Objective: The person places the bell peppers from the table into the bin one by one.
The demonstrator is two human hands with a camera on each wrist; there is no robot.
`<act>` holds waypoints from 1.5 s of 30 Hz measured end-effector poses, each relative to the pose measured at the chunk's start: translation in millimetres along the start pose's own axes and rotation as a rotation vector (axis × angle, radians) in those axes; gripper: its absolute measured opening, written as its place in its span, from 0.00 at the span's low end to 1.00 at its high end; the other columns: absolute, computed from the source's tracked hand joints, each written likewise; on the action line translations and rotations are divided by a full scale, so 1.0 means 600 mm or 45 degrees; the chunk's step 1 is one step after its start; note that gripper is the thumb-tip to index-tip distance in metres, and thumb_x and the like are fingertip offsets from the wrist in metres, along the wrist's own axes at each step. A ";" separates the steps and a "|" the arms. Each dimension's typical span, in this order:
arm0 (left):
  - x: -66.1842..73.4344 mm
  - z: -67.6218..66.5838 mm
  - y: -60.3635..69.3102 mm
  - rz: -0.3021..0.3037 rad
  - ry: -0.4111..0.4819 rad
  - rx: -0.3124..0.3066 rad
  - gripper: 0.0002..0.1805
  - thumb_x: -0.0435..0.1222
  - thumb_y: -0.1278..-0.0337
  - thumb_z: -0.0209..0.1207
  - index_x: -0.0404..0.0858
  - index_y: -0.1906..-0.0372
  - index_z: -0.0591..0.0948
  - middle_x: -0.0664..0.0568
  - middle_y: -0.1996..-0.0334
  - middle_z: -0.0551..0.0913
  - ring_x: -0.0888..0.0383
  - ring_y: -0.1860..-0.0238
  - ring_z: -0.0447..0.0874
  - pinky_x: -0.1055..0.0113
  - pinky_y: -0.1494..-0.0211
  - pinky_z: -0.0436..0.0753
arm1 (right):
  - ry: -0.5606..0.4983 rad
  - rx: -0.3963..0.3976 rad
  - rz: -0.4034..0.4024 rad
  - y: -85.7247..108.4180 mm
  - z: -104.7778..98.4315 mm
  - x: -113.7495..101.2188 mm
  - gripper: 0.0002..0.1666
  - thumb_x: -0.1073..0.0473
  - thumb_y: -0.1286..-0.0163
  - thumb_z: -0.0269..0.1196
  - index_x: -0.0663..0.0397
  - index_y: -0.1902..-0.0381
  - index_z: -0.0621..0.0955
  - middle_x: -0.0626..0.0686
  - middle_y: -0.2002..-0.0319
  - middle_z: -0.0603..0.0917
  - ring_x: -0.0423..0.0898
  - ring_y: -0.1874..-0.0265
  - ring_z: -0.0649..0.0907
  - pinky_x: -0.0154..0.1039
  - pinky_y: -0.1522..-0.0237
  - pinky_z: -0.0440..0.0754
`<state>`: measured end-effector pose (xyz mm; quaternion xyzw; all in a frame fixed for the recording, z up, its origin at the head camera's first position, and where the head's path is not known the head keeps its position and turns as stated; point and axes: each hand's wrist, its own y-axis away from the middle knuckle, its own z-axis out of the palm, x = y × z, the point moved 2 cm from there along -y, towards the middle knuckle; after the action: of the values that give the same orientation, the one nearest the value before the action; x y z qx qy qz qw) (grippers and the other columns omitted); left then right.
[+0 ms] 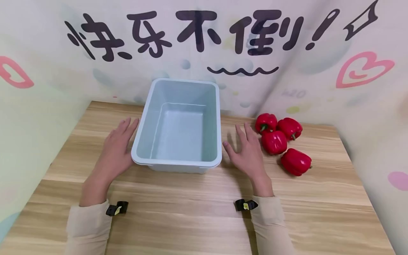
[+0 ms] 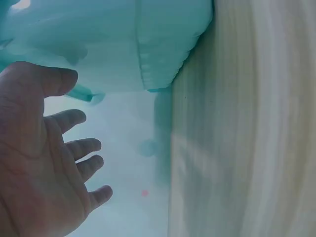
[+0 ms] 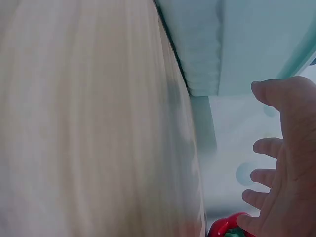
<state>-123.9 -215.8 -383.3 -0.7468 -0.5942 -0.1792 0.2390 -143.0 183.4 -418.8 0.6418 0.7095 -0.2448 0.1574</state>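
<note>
A pale blue plastic basin, rectangular and deep with nothing inside, stands on the wooden table between both hands. My left hand is beside its left wall, fingers extended and holding nothing; in the left wrist view the palm faces the basin's side. On the other side, my right hand is spread near the right wall, also holding nothing. Several red bell peppers lie just right of that hand. One pepper peeks in at the bottom of the right wrist view.
The light wood table runs up to a printed white backdrop with dark lettering and pink hearts. One bell pepper lies a little nearer than the others. Both wrists wear black straps.
</note>
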 end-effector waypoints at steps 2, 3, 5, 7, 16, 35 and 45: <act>0.000 0.001 0.001 -0.003 0.033 0.004 0.44 0.41 0.31 0.62 0.39 0.15 0.59 0.30 0.17 0.57 0.29 0.16 0.51 0.25 0.20 0.54 | -0.002 0.004 0.000 0.001 0.001 -0.002 0.48 0.35 0.26 0.62 0.51 0.17 0.65 0.63 0.14 0.55 0.67 0.16 0.58 0.69 0.18 0.57; 0.001 0.001 0.001 -0.011 0.057 0.005 0.42 0.41 0.29 0.61 0.39 0.15 0.58 0.31 0.17 0.57 0.29 0.16 0.51 0.25 0.20 0.55 | -0.001 0.002 0.001 0.002 0.001 -0.002 0.48 0.35 0.25 0.62 0.51 0.17 0.64 0.63 0.14 0.55 0.67 0.16 0.58 0.70 0.18 0.59; 0.002 0.002 0.003 -0.029 0.115 0.004 0.40 0.41 0.25 0.58 0.39 0.15 0.57 0.32 0.16 0.56 0.29 0.16 0.52 0.25 0.21 0.57 | -0.016 -0.001 0.001 0.004 -0.001 -0.002 0.47 0.36 0.25 0.62 0.51 0.17 0.64 0.63 0.15 0.56 0.66 0.16 0.60 0.70 0.20 0.61; 0.002 0.002 0.006 -0.052 0.185 -0.007 0.38 0.43 0.21 0.54 0.41 0.14 0.56 0.34 0.15 0.55 0.30 0.16 0.52 0.25 0.21 0.58 | -0.047 -0.009 0.006 0.006 -0.004 -0.004 0.47 0.37 0.25 0.63 0.50 0.17 0.64 0.62 0.14 0.56 0.65 0.16 0.60 0.70 0.21 0.63; 0.009 0.005 0.015 -0.074 0.434 -0.047 0.32 0.46 0.12 0.38 0.40 0.14 0.54 0.38 0.15 0.55 0.34 0.14 0.50 0.30 0.17 0.54 | -0.162 -0.087 0.049 0.014 -0.015 -0.010 0.48 0.34 0.24 0.61 0.43 0.15 0.61 0.60 0.14 0.55 0.65 0.18 0.64 0.73 0.26 0.69; 0.049 -0.021 0.047 0.031 0.694 -0.049 0.31 0.47 0.13 0.37 0.48 0.14 0.55 0.50 0.14 0.56 0.44 0.13 0.49 0.38 0.15 0.51 | -0.209 -0.093 0.030 0.042 -0.029 -0.013 0.46 0.38 0.24 0.62 0.49 0.17 0.64 0.62 0.17 0.61 0.63 0.18 0.63 0.72 0.23 0.66; 0.072 -0.037 0.052 0.094 0.587 -0.037 0.32 0.42 0.15 0.45 0.47 0.14 0.57 0.46 0.15 0.57 0.42 0.15 0.54 0.60 0.16 0.60 | -0.208 -0.083 0.020 0.054 -0.034 -0.008 0.45 0.38 0.23 0.62 0.49 0.17 0.64 0.62 0.17 0.61 0.65 0.19 0.65 0.72 0.24 0.68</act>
<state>-83.4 -199.3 -345.7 -0.7106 -0.4937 -0.3449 0.3639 -108.2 192.4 -404.0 0.6198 0.6968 -0.2718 0.2375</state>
